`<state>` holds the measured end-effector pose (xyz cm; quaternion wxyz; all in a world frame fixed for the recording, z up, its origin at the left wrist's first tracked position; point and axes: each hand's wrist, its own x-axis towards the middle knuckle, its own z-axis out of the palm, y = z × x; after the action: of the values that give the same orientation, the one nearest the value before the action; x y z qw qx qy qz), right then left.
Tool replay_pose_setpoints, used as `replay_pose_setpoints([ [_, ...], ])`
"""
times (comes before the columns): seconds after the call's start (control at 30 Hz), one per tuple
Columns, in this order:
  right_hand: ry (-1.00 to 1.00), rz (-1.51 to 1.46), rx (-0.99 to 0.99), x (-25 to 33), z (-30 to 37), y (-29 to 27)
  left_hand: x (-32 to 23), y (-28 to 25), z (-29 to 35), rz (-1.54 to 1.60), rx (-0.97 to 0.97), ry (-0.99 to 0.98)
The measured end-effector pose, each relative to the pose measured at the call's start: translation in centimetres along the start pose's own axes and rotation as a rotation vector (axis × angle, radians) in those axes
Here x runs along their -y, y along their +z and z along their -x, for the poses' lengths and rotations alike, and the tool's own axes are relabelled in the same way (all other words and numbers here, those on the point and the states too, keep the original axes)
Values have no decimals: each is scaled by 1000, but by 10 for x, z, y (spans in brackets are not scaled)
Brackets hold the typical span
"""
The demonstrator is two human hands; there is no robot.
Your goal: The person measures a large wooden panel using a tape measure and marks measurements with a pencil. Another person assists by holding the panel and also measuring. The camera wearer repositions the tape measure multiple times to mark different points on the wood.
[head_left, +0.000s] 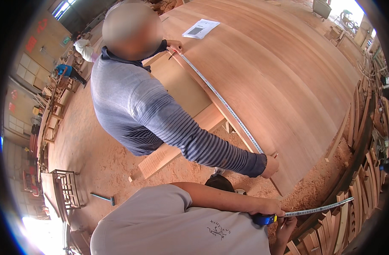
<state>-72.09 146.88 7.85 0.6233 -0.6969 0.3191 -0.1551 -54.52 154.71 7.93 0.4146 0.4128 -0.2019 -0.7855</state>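
My left hand (268,207) is closed around a blue and black tape measure (264,219) in front of my grey shirt. Its pale blade (319,210) sticks out to the right, curving slightly upward. Just below, my right hand (287,224) has its fingers curled at the blade's base, against the case. Beyond my hands lies a large wooden panel (283,80). A co-worker in a striped top leans over its left edge, with a second measuring tape (222,102) stretched between that person's two hands along the edge.
Printed paper (200,29) lies on the panel's far part. Curved wooden pieces (351,212) are stacked at the right. A hammer (103,197) lies on the sawdust-covered floor at the left, near a wooden stool (67,189). Two more people stand at the far left.
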Motion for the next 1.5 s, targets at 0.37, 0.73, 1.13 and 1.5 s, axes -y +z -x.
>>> replay_pose_setpoints([
  [0.37, 12, -62, -102, -10, 5, 5, 6, -1, 0, -27, -33, -18],
  [0.73, 4, -30, -95, -19, 8, -1, 6, 0, 8, -38, 15, 20],
  [1.13, -14, -75, 35, -14, 15, -4, -1, 6, 20, 38, 127, 62],
  [1.5, -18, -105, -47, -11, 11, 5, 14, 2, 11, 51, 65, -11],
])
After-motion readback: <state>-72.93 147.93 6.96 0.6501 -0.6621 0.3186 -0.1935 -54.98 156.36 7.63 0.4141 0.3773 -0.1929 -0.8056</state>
